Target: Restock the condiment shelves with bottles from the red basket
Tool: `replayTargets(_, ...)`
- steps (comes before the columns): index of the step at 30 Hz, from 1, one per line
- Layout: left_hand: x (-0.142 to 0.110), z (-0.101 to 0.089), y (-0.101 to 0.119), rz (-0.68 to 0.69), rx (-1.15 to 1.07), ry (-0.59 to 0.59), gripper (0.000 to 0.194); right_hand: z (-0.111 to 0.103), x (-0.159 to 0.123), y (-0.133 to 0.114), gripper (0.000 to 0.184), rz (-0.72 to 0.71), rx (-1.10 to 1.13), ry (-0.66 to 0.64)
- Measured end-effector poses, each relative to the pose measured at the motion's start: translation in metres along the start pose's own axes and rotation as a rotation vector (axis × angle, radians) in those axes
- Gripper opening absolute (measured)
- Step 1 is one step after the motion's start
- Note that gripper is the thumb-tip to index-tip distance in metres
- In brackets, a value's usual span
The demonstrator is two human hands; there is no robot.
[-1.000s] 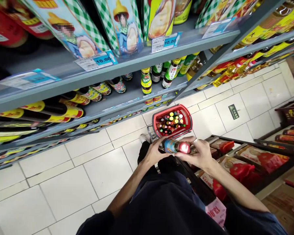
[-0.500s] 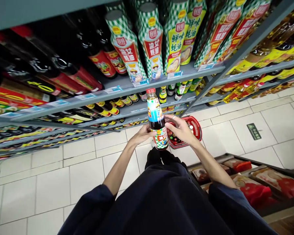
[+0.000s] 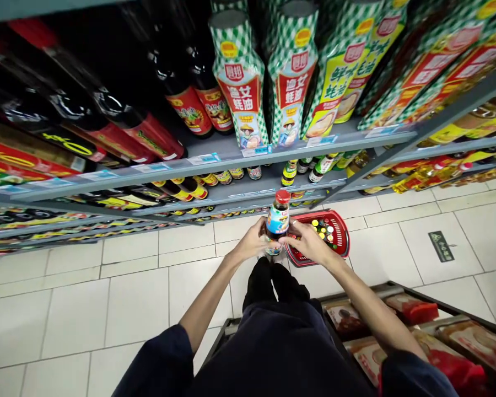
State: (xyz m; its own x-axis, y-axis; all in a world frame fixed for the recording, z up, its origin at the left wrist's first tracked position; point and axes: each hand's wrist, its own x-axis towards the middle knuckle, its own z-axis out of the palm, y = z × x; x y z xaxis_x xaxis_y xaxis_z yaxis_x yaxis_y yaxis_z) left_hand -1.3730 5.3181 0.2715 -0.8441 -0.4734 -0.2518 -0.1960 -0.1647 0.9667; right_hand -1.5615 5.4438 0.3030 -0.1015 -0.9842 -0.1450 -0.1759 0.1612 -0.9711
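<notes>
A dark glass sauce bottle (image 3: 278,219) with a red cap and a colourful label is between my two hands, in front of my legs. My left hand (image 3: 253,240) is closed around its left side. From the right, my right hand (image 3: 308,240) grips the same bottle, thumb across its front. The bottle's cap tips toward the shelf. Just beyond my right hand, on the floor, sits a red shopping basket (image 3: 339,234) holding several bottles with yellow, white and dark caps.
A grey shelf (image 3: 231,160) ahead carries green-checked boxes (image 3: 242,105) and dark bottles (image 3: 190,110) with red labels. Lower shelves hold more bottles. Behind my right arm stands a rack of red packages (image 3: 458,344). A dark green sign (image 3: 441,246) lies on the tiled floor.
The bottle has dropped lower and tilted, so its cap now points more toward me. Both hands have moved with it. My view has shifted closer to the shelf.
</notes>
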Motion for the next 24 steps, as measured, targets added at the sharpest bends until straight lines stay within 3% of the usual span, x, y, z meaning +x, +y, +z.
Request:
replayTargets(5, 0.042, -0.042, -0.024, 0.187, 0.336, 0.147, 0.069, 0.005, 0.052, 0.044, 0.063, -0.144, -0.228, 0.077)
replayTargets(11, 0.101, -0.067, -0.052, 0.361, 0.417, 0.343, 0.067, 0.003, 0.128, 0.102, 0.064, -0.385, -0.330, 0.183)
replayTargets(19, 0.173, -0.084, -0.127, 0.329, 0.432, 0.391, 0.062, 0.006, 0.180, 0.167, 0.075, -0.275, -0.382, 0.289)
replayTargets(24, 0.200, -0.090, -0.150, 0.387, 0.351, 0.332, 0.068, 0.006, 0.201, 0.194, 0.081, -0.266, -0.381, 0.359)
